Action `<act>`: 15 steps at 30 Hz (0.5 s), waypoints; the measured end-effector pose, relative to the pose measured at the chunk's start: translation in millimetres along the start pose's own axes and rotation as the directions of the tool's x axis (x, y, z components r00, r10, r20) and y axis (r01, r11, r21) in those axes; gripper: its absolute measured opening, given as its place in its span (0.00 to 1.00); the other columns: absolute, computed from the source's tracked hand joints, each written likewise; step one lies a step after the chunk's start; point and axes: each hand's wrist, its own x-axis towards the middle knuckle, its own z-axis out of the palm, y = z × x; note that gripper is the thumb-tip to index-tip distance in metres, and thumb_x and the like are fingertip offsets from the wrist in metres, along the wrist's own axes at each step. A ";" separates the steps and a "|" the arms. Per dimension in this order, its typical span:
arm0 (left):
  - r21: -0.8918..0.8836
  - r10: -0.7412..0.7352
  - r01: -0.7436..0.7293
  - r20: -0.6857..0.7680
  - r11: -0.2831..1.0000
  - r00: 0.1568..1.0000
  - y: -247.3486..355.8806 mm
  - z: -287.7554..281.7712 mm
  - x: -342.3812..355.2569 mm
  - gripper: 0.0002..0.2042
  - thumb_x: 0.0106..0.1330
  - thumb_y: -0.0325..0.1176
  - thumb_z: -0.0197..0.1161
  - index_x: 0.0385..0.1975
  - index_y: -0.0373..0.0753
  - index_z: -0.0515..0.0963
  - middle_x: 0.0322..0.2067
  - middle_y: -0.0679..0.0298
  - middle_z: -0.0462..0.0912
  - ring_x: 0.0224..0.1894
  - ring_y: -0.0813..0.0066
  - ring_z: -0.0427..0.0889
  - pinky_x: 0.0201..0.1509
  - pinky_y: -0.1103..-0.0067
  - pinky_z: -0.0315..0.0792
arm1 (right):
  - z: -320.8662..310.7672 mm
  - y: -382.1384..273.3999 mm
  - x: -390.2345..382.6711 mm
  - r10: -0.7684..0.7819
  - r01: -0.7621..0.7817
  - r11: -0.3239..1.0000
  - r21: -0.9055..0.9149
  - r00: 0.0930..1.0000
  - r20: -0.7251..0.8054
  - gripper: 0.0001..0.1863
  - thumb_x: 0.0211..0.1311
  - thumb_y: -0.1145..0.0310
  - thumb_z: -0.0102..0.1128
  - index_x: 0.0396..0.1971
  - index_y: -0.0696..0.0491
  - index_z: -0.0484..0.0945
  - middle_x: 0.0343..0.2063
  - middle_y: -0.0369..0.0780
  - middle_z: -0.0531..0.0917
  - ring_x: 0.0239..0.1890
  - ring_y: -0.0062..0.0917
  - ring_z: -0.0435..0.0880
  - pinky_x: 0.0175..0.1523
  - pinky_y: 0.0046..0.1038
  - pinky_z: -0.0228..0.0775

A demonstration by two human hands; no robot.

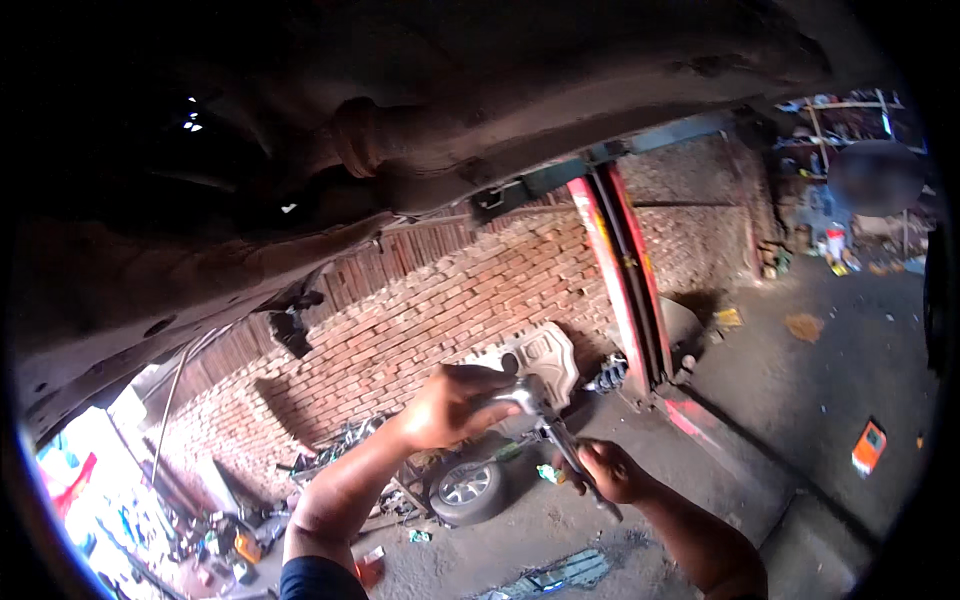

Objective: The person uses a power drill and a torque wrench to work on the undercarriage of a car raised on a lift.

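Observation:
A metal ratchet wrench [551,428] slants down to the right between my hands, in front of the raised vehicle's underside [430,130]. My left hand [445,408] is closed at the wrench's rounded head, its fingers pinching there. A small dark round piece shows just above those fingers; I cannot make out what it is. Lower down, my right hand [612,470] wraps round the handle, whose end sticks out below the fist. Both hands are below the vehicle and apart from it.
A red lift post [622,275] stands right of centre before a brick wall [480,290]. On the floor are a wheel [468,490], scattered vehicle parts [345,445] and an orange box [868,447]. A blurred round shape [876,177] is at the far right, near shelves.

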 end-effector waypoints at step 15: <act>0.006 -0.150 0.150 0.136 0.989 0.979 16.9 -5.5 15.9 0.14 0.64 0.31 0.71 0.47 0.34 0.83 0.43 0.55 0.87 0.43 0.60 0.87 0.47 0.70 0.80 | 5.3 -22.5 57.8 -0.018 -0.027 0.843 0.537 0.997 0.078 0.29 0.76 0.46 0.47 0.48 0.62 0.76 0.22 0.34 0.76 0.19 0.16 0.69 0.24 0.19 0.58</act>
